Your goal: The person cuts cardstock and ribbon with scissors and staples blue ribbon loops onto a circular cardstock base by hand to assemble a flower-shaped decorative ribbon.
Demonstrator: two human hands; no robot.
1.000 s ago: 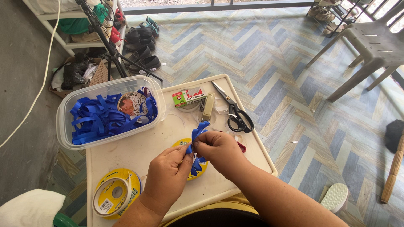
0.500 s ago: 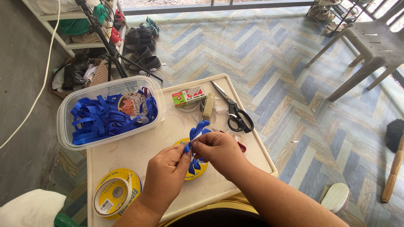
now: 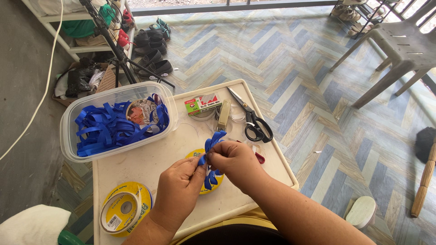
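Two bare hands at lower centre, over a small white table [image 3: 150, 165].

- Far left: clear plastic tub [image 3: 68, 136] of loose blue ribbon pieces.
- Lower left: yellow ribbon spool [image 3: 125, 208].
- Left hand [image 3: 179, 190]: fingertips pinched together on the blue ribbon bow [image 3: 212, 144], at its gathered middle.
- Right hand [image 3: 236, 163]: likewise clamped on that middle.
- Bow: held just above a second spool; looks light, soft, slippery; best gripped at the centre.
- Upper right of table: staple box [image 3: 202, 103], stapler [image 3: 224, 115], scissors [image 3: 252, 120].

Herringbone floor [image 3: 290, 59] in blue and tan, sunlit; grey plastic chair [image 3: 399, 45] at right; shoes [image 3: 152, 54] beside white shelf [image 3: 59, 18].
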